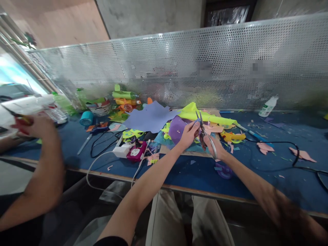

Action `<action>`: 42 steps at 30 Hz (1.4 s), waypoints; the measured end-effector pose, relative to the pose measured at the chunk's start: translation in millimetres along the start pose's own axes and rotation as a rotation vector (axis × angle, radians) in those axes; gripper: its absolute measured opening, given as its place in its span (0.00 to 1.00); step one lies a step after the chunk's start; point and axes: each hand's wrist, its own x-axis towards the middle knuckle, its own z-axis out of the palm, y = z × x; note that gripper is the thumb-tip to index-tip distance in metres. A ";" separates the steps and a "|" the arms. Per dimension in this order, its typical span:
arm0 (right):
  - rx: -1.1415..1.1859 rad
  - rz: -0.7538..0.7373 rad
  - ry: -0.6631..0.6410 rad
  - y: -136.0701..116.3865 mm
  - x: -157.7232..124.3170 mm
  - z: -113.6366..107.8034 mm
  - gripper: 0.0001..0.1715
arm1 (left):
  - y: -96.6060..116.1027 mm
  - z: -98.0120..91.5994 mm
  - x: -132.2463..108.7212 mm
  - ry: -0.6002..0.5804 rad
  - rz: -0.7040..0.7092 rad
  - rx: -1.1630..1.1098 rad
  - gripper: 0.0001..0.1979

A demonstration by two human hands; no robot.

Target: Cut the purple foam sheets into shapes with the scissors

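Observation:
My left hand (190, 133) is closed on a small blue piece (197, 121), held up above the paper pile. In my right hand (210, 147) are metal scissors (202, 127), their blades pointing up and slightly parted beside the blue piece. Below and left of the hands lies a purple sheet (177, 130), with a larger blue-violet sheet (150, 117) behind it. A bright yellow-green sheet (193, 112) stretches out behind the scissors.
At the left, another person's hand (38, 124) holds red-handled scissors. A pink power adapter (136, 151) with cables, a glue gun (99, 129), a white bottle (268, 106), a blue cup (86, 118) and a purple tape roll (224, 170) lie around, with many scraps.

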 end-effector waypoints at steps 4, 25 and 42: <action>-0.012 -0.005 -0.002 1.7 0.0 -0.6 0.34 | -2.0 -2.3 0.5 -0.012 0.023 0.032 0.29; 0.010 0.039 0.240 9.1 19.0 -25.8 0.23 | 0.6 -6.7 6.3 0.079 0.169 0.202 0.20; -0.222 0.033 0.116 15.2 18.7 -27.5 0.24 | -2.6 -11.4 11.2 0.228 0.247 0.238 0.14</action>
